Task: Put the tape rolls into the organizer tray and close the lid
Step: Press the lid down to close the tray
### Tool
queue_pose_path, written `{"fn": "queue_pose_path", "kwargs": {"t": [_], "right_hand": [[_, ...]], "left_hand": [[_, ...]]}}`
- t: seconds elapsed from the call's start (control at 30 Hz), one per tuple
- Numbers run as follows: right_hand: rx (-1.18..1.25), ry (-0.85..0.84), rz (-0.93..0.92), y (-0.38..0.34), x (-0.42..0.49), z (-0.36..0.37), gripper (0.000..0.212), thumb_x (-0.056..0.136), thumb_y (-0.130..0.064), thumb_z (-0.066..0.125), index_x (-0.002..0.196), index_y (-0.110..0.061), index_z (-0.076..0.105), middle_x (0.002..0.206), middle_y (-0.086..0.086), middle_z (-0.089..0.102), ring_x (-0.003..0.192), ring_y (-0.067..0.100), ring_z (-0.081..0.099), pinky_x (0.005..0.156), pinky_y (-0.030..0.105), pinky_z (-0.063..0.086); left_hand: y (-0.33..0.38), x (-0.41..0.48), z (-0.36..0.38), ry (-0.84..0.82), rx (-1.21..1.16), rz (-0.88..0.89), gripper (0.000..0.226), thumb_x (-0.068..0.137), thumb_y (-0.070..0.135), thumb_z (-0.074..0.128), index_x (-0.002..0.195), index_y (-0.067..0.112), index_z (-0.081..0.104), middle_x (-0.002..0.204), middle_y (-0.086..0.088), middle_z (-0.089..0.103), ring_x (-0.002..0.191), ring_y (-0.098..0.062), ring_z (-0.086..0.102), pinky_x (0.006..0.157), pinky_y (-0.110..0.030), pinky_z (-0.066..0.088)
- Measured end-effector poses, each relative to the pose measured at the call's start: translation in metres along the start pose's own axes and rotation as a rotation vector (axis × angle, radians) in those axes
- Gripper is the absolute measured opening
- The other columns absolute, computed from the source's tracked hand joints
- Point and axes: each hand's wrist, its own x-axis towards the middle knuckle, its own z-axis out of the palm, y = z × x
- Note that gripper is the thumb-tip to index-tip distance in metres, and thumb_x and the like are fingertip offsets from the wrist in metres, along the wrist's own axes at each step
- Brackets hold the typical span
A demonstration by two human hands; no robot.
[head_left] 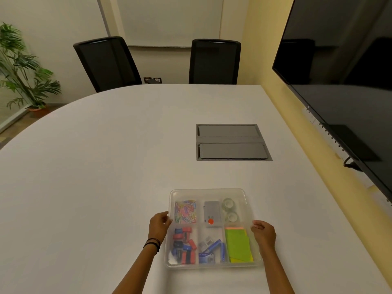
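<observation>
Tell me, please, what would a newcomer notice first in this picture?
The clear organizer tray near the table's front edge, seemingly lidded, its compartments full of colourful supplies. The left hand and right hand flank it. Two tape rolls sit in its far right compartment.

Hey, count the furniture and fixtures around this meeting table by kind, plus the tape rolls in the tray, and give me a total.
Black office chairs: 2
Tape rolls in the organizer tray: 2
Potted plants: 1
Wall screens: 1
Cable hatches set in the table: 1
Total: 7
</observation>
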Motion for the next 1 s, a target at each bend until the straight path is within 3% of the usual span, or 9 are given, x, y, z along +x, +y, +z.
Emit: {"fn": "queue_pose_path", "kwargs": {"t": [0.07,0.2,0.4,0.63,0.7,0.83,1.0], "right_hand": [[0.001,0.0,0.006,0.001,0.001,0.0,0.024,0.078,0.014,0.058,0.099,0.008,0.066,0.1,0.026,0.069,0.097,0.038,0.063,0.083,0.034,0.047],[0.001,-0.012,0.02,0.002,0.004,0.0,0.025,0.079,0.012,0.057,0.102,0.007,0.066,0.105,0.025,0.069,0.101,0.037,0.062,0.084,0.032,0.046],[-0.087,-0.096,0.02,0.004,0.005,0.005,0.033,0.089,0.008,0.04,0.117,0.007,0.058,0.127,0.025,0.057,0.117,0.039,0.052,0.099,0.042,0.043],[-0.074,-0.212,0.072,0.001,0.009,0.002,0.036,0.09,0.011,0.036,0.124,0.007,0.048,0.13,0.026,0.052,0.107,0.034,0.053,0.076,0.027,0.042],[-0.037,-0.245,0.097,0.003,0.01,0.001,0.036,0.091,0.009,0.037,0.125,0.006,0.047,0.129,0.027,0.052,0.099,0.028,0.051,0.072,0.028,0.043],[-0.021,-0.271,0.121,0.009,0.009,-0.001,0.031,0.094,0.003,0.04,0.124,0.005,0.047,0.128,0.025,0.053,0.106,0.031,0.052,0.09,0.035,0.04],[-0.036,-0.284,0.108,0.009,0.009,-0.002,0.027,0.094,0.003,0.039,0.119,0.008,0.049,0.105,0.016,0.054,0.095,0.023,0.047,0.084,0.031,0.037]], "left_hand": [[0.001,0.003,-0.002,-0.022,-0.05,-0.029,0.014,0.086,0.002,0.063,0.1,0.004,0.066,0.087,-0.016,0.064,0.078,-0.029,0.06,0.079,-0.042,0.058],[-0.002,0.009,-0.004,-0.057,-0.147,-0.108,0.026,0.086,0.002,0.064,0.111,-0.001,0.058,0.092,-0.016,0.06,0.082,-0.029,0.058,0.058,-0.026,0.053],[-0.001,0.012,-0.002,-0.227,-0.151,-0.177,0.014,0.097,0.01,0.047,0.109,0.009,0.041,0.087,-0.012,0.052,0.075,-0.021,0.052,0.057,-0.025,0.047],[-0.005,0.018,-0.002,-0.314,-0.117,-0.199,0.014,0.099,0.015,0.041,0.112,0.013,0.035,0.086,-0.011,0.05,0.073,-0.016,0.05,0.06,-0.025,0.045],[-0.006,0.019,-0.003,-0.325,-0.127,-0.202,0.014,0.099,0.016,0.041,0.112,0.013,0.035,0.087,-0.01,0.051,0.074,-0.016,0.051,0.061,-0.024,0.046],[-0.007,0.02,-0.006,-0.376,-0.152,-0.219,0.015,0.1,0.019,0.041,0.112,0.012,0.037,0.096,-0.012,0.054,0.087,-0.021,0.053,0.068,-0.027,0.049],[-0.007,0.021,-0.008,-0.401,-0.17,-0.219,0.015,0.1,0.019,0.041,0.111,0.01,0.038,0.094,-0.011,0.054,0.088,-0.022,0.052,0.071,-0.029,0.05]]}}
